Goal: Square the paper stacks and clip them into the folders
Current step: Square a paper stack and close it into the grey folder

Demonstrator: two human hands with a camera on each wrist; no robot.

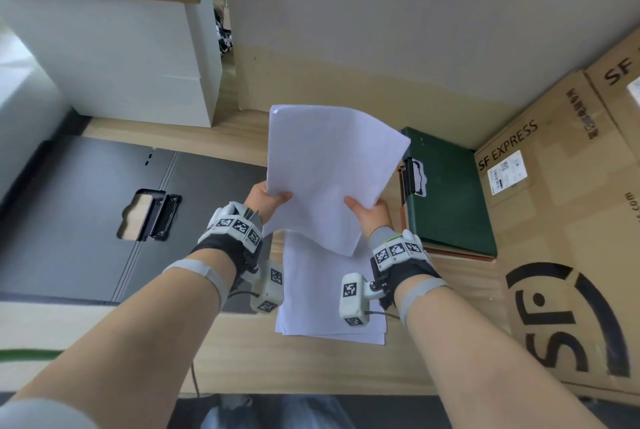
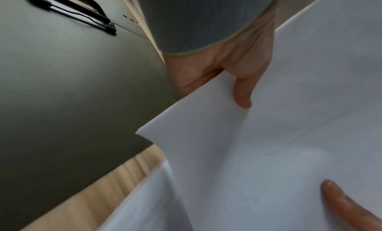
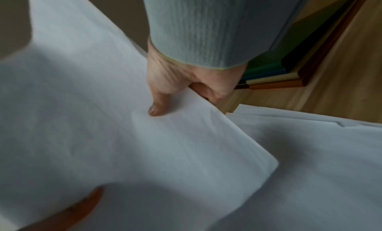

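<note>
Grip: While both thumbs are pinching, I'm holding the floppy white paper sheaf (image 1: 329,175) with left hand (image 1: 266,201), right hand (image 1: 370,213).
Risk: sheets are sagging; they could fan out, missing the open black folder (image 1: 86,220) at left.

Both hands raised — left (image 1: 268,200), right (image 1: 369,212) (thumbs on top) — pinching.

grey wall (image 1: 398,12), wooden table (image 1: 242,359) (light-toned), cardboard boxes (image 1: 571,255)
</note>
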